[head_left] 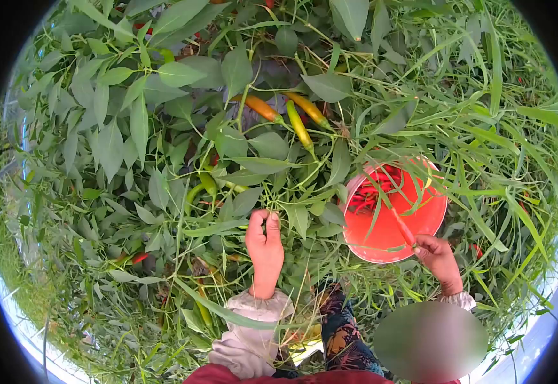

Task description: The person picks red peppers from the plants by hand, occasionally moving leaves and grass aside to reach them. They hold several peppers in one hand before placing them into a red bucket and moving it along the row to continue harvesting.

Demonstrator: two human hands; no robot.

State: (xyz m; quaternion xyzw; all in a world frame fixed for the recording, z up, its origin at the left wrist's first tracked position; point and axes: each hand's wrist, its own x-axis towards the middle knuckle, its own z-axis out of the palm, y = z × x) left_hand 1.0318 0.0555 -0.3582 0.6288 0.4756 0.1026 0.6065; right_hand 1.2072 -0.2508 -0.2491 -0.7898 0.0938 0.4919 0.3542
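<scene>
My right hand [439, 258] pinches the stem end of a long red chili pepper [401, 225], which slants over a red bucket [391, 248]. Inside the bucket lies a pile of red chilies [376, 189] toward its far left side. My left hand [265, 249] is closed, thumb up, with its fingertips on a thin stem [272, 206] of the chili plant; leaves spread just beyond them. Above hang an orange chili [263, 108], a yellow-orange chili [308, 110] and a yellow-green chili [300, 127]. Green chilies [208, 184] show to the left of that stem.
Dense chili leaves [109, 144] fill the left and middle. Long grass blades [483, 128] cover the right and cross the bucket's rim. A red chili [139, 258] shows low on the left. My patterned trouser leg [339, 326] is at the bottom.
</scene>
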